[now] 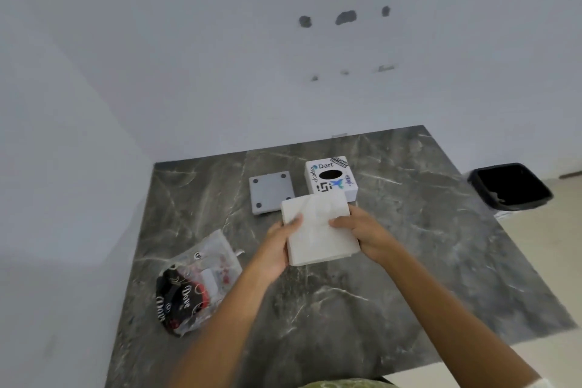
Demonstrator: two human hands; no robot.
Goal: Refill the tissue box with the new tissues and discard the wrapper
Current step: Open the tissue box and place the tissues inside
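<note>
We are holding the tissues (319, 228) over the worktop (393, 261), fingers of both hands (277, 249) (367, 235) clamping its sides to keep the stack together; box (330, 179) and base (272, 192) are lying just beyond, wrapper (195, 287) near left.

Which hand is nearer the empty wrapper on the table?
Left. The left hand holds the tissue stack just right of the wrapper; the right hand is on the stack's far side.
</note>
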